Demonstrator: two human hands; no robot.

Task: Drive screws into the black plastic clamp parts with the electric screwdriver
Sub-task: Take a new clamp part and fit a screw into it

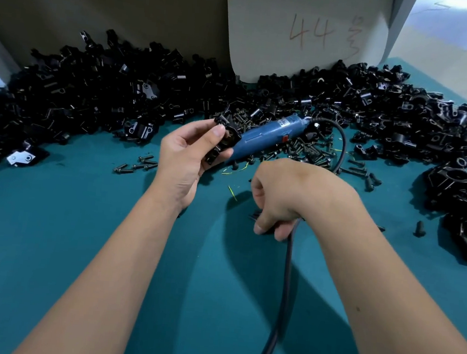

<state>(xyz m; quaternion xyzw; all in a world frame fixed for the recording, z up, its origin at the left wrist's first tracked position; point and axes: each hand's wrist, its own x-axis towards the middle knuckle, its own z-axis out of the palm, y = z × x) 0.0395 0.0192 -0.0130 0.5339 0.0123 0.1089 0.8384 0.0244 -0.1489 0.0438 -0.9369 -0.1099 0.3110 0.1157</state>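
Far left and along the back: big heap of black clamp parts (98, 89) on the teal bench (50, 230), piled against a card wall. A few loose screws (136, 164) lie on the bench just L of the hands.

L hand (183, 155): raised above the bench, fingers (219, 132) curled round one clamp part (224, 139), thumb pressing its face, so it's gripping the piece. Something brownish shows in the part's opening; can't tell if it's a screw or an insert.

Just R of and touching/behind that part: blue electric screwdriver (270, 134), lying on the bench among more screws. Long axis runs diag., nose down-left toward the L hand, tail up-right where the black cord (340, 147) exits, loops round and comes back toward the viewer.

R hand (275, 206): low near the bench, nearer the viewer than the driver, well short of its body. Fingers bent down at the bench, cord passing under/by them; something dark beneath, poss. a screw. Can't tell if they're pinching it, holding the cord, or neither.

Key relation: driver lies up and slightly L of the R hand, with its body pointing across toward the L hand. R hand looks the free one to take it, and would prob. need to reach fwd and grip along that diag. axis. The nose already sits at the held part, so little re-aiming looks necessary.

Far R: second heap of clamp parts (454, 181), larger pieces in front.
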